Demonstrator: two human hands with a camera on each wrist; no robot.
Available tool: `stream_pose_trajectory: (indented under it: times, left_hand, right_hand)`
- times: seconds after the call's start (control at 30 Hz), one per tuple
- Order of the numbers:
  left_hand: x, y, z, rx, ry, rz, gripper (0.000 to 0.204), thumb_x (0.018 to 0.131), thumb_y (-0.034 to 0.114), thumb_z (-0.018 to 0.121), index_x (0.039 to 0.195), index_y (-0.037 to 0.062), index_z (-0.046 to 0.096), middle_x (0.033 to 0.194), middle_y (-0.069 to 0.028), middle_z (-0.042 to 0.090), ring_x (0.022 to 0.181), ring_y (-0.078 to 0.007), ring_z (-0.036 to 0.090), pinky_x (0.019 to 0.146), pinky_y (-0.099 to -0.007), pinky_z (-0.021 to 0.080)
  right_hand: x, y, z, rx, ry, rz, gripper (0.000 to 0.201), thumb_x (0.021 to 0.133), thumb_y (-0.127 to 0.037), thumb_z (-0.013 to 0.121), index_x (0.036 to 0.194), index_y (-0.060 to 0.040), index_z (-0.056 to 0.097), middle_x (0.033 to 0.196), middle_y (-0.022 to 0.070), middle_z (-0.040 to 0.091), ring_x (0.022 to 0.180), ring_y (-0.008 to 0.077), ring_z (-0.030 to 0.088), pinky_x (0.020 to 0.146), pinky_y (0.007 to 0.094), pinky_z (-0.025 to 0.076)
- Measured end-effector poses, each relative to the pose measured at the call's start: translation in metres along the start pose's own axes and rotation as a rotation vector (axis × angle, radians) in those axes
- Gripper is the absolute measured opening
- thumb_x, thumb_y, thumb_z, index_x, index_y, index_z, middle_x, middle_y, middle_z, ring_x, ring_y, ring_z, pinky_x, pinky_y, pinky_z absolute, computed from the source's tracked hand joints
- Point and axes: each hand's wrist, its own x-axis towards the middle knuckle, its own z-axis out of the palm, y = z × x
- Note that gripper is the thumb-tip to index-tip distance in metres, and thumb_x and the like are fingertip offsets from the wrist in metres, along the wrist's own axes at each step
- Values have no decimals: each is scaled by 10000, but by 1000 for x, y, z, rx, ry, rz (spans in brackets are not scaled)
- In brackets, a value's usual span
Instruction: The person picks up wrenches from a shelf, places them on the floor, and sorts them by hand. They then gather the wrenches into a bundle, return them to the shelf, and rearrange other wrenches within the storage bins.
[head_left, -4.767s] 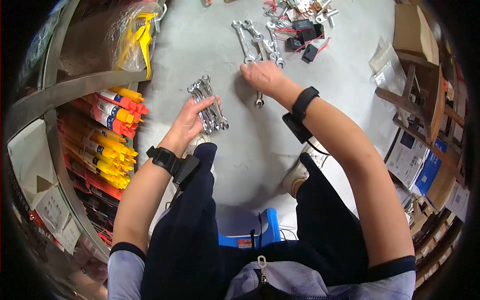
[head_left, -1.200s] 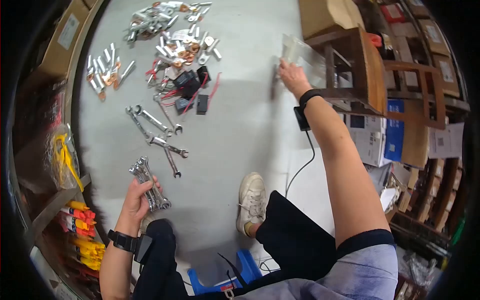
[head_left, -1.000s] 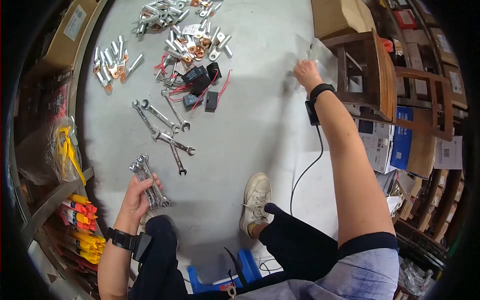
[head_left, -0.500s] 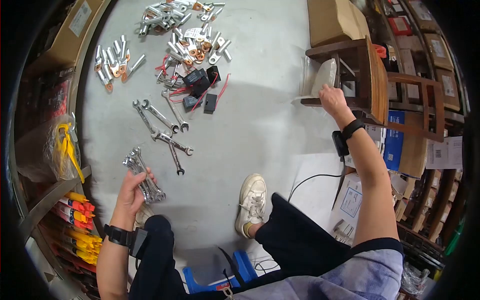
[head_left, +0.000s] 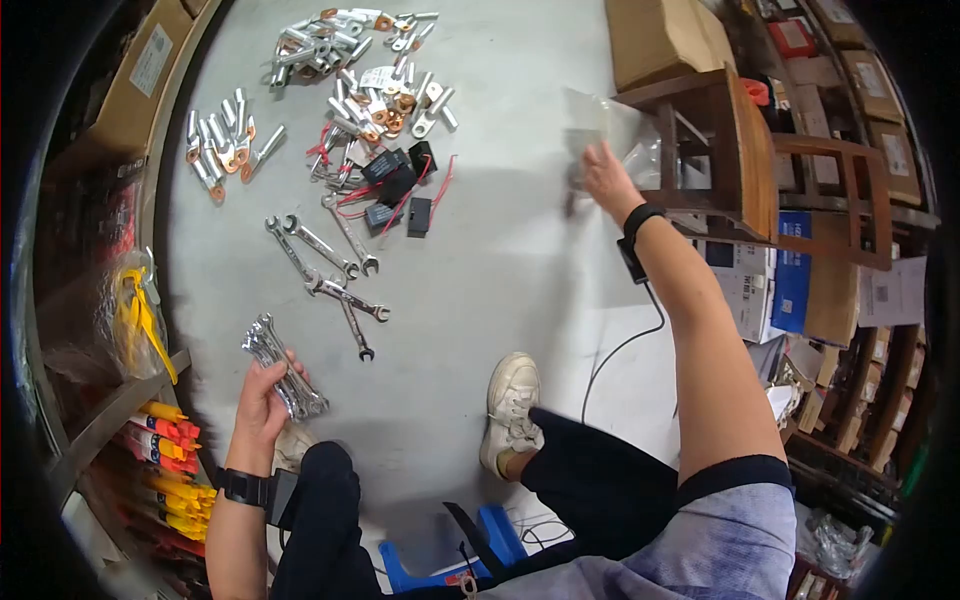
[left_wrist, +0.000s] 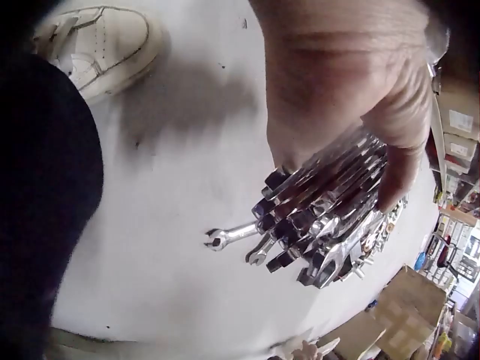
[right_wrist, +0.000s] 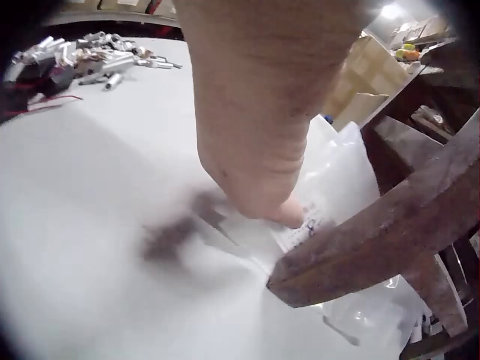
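In the head view my left hand (head_left: 260, 402) grips a bundle of shiny open-ended wrenches (head_left: 284, 372) at the lower left, above the floor. The left wrist view shows their ends (left_wrist: 304, 240) fanning out below the palm, the thumb along one side. Several more wrenches (head_left: 348, 298) lie crossed on the floor ahead of that hand. Over to the right, my right hand (head_left: 612, 186) pinches a clear plastic bag (head_left: 645, 158) beside a wooden stool. In the right wrist view the thumb lies against the bag (right_wrist: 349, 169); the other fingertips are mostly hidden.
Black boxy parts with red wires (head_left: 385, 215) and piles of metal cable lugs (head_left: 232, 145) lie farther back. The wooden stool (head_left: 752, 165) lies on its side at right, by a cardboard box (head_left: 665, 45). A metal shelf (head_left: 95, 405) borders the left; a blue stool (head_left: 495, 535) is below me.
My right hand left the floor wrenches for the plastic bag, drew it toward the stool, then moved back left with it. My left hand kept its wrench bundle; the head view shifted right.
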Motion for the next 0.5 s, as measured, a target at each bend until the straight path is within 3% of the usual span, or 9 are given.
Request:
stream_pose_trajectory:
  times: [0.03, 0.1, 0.17, 0.23, 0.3, 0.37, 0.5]
  left_hand:
    - [-3, 3, 1, 12, 13, 3, 225, 756, 52, 574, 956, 27, 472, 863, -59, 532, 791, -169, 548, 743, -326, 493]
    - [-11, 8, -2, 22, 60, 16, 229, 756, 51, 575, 957, 31, 467, 870, -57, 530, 799, -168, 547, 744, -324, 492]
    - [-15, 17, -5, 60, 91, -16, 231, 755, 46, 573, 958, 38, 464, 873, -56, 531, 804, -167, 547, 746, -326, 492]
    - [-16, 22, -9, 62, 97, -11, 233, 753, 42, 573, 959, 39, 464, 877, -57, 533, 801, -167, 550, 745, -327, 493]
    - [-16, 24, -9, 66, 90, -4, 236, 750, 38, 574, 959, 41, 465, 881, -59, 535, 797, -168, 553, 744, -328, 494]
    - [-15, 25, -8, 39, 100, -30, 242, 748, 32, 573, 964, 46, 465, 893, -60, 537, 789, -170, 557, 746, -334, 493]
    - [-14, 23, 5, 36, 127, -24, 199, 740, 36, 582, 921, 22, 501, 825, -69, 560, 771, -176, 574, 729, -327, 494]
  right_hand:
    - [4, -3, 22, -66, 100, 82, 274, 792, -251, 474, 1030, -148, 563, 1072, 38, 540, 1089, 223, 425, 951, 454, 232]
    - [12, 5, 27, 66, 53, 224, 220, 789, -208, 470, 979, -138, 554, 948, 21, 570, 1008, 209, 476, 920, 427, 254]
    - [20, 8, 58, 62, 294, 290, 163, 786, -184, 463, 914, -137, 552, 837, 4, 580, 930, 181, 509, 882, 392, 273]
    - [33, 16, 59, 235, 8, 364, 168, 797, -189, 455, 924, -153, 558, 844, 10, 592, 902, 173, 532, 862, 378, 282]
    - [33, 25, 54, 227, -105, 393, 171, 813, -194, 452, 880, -187, 610, 819, -9, 612, 867, 172, 553, 775, 404, 314]
    - [21, 32, 48, 139, -227, 274, 178, 808, -207, 470, 851, -188, 641, 804, -19, 617, 866, 169, 549, 755, 408, 319]
    - [12, 34, 60, 120, -219, 290, 182, 801, -215, 485, 873, -184, 649, 853, -17, 625, 872, 172, 540, 763, 405, 318]
